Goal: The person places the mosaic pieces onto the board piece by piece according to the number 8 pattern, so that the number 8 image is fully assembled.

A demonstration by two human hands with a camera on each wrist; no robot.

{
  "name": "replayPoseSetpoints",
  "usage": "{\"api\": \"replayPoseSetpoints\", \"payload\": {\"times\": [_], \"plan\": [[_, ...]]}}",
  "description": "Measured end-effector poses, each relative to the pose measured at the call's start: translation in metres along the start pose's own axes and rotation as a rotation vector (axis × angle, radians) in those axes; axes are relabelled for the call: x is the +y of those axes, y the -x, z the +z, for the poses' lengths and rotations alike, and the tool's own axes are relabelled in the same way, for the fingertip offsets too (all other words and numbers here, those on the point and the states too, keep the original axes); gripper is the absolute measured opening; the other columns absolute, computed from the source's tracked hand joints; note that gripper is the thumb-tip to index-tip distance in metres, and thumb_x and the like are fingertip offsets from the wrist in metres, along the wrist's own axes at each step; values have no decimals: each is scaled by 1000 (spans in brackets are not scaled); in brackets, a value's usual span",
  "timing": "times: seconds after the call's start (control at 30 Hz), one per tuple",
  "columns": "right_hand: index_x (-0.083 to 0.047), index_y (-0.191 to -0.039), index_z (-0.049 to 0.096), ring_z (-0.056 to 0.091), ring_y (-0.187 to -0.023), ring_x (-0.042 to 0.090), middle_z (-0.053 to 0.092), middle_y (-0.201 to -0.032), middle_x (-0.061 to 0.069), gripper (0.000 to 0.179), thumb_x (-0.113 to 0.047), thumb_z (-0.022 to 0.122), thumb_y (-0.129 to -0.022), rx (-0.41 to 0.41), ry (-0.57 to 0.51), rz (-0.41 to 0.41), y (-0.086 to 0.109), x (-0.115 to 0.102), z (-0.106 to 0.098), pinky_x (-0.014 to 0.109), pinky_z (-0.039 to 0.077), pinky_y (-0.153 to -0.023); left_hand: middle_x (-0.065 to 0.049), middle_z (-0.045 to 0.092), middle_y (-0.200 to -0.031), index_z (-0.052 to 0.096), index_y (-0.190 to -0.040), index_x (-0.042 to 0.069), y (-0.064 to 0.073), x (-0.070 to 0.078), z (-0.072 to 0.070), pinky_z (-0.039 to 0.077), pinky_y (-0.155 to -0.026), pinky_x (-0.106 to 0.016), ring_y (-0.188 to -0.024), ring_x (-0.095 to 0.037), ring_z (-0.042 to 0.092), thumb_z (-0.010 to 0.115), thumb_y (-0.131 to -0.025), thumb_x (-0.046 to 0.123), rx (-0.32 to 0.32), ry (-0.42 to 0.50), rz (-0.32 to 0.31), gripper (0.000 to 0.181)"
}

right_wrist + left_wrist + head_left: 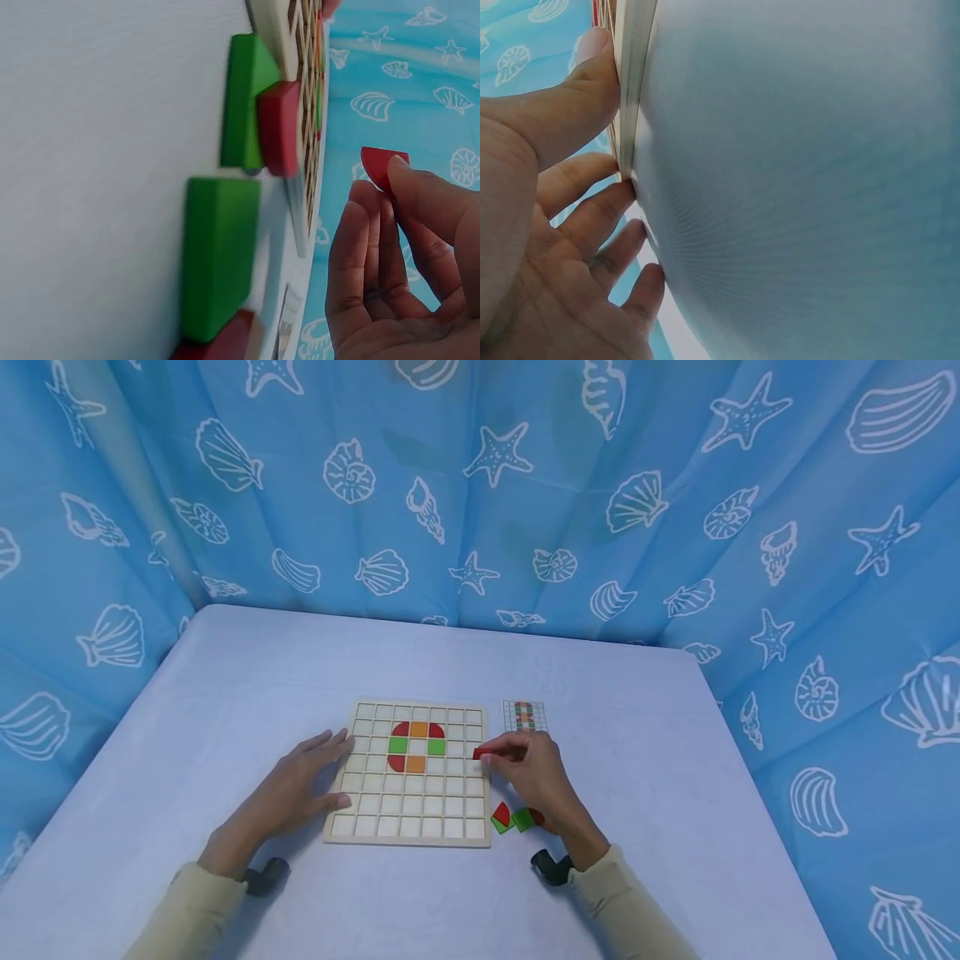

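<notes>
My right hand [534, 770] pinches a red quarter-circle tile [383, 164] between thumb and fingertips, above the right edge of the wooden grid board [407, 839]. On the board's left edge rests my left hand [300, 781], fingers spread; in the left wrist view its thumb [594, 90] lies against the board's side. A ring of tiles fills several cells in the upper middle: red curved corners, orange squares such as the top one [418, 729], and green squares at the sides [436, 747]. The ring's lower right cell holds no tile.
Loose tiles lie right of the board below my right hand: a green piece [244, 105] with a red quarter-circle [279, 129] against it, a green block [219, 259] and another red one [231, 339]. A pattern card [513, 718] lies behind that hand. A blue curtain [450, 527] stands behind the table.
</notes>
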State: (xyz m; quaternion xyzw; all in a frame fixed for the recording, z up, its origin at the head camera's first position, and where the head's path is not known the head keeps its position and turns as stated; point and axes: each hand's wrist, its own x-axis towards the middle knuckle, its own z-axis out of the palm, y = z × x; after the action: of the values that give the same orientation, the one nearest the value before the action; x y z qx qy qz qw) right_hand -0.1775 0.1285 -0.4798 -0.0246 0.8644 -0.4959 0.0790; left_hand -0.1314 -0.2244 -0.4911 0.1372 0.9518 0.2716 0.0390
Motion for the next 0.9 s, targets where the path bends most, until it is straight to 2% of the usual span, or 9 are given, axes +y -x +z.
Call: {"api": "replayPoseSetpoints", "payload": {"times": [0.3, 0.5, 0.7, 0.9], "plan": [[-25, -104, 76, 66, -79, 19, 73, -89, -4, 17, -15, 84, -93, -54, 56, -84, -7, -13, 19, 23, 59, -69, -19, 40, -170, 44, -161, 5, 0, -2, 1, 33, -124, -70, -158, -49, 31, 90, -85, 25, -6, -2, -7, 91], [-24, -97, 79, 65, -77, 16, 73, -82, -6, 10, -19, 86, -92, -106, 170, -132, -15, -24, 35, 28, 56, -65, -19, 39, -170, 44, -162, 5, 0, -4, 2, 33, -124, -70, -158, -49, 31, 90, -85, 25, -9, -4, -12, 91], [-20, -91, 78, 64, -74, 16, 70, -74, -4, 6, -18, 83, -94, -126, 248, -129, -22, -32, 50, 29, 50, -61, -19, 39, -170, 43, -162, 6, 0, -3, 1, 33, -124, -69, -158, -48, 31, 90, -85, 24, -7, -4, -10, 92], [-20, -84, 73, 59, -65, 16, 64, -68, -2, 14, -15, 82, -94, -113, 335, -133, -26, -36, 58, 28, 44, -56, -18, 38, -171, 43, -162, 6, 1, -2, 0, 32, -124, -69, -158, -48, 30, 90, -85, 24, -11, 1, -12, 92]]}}
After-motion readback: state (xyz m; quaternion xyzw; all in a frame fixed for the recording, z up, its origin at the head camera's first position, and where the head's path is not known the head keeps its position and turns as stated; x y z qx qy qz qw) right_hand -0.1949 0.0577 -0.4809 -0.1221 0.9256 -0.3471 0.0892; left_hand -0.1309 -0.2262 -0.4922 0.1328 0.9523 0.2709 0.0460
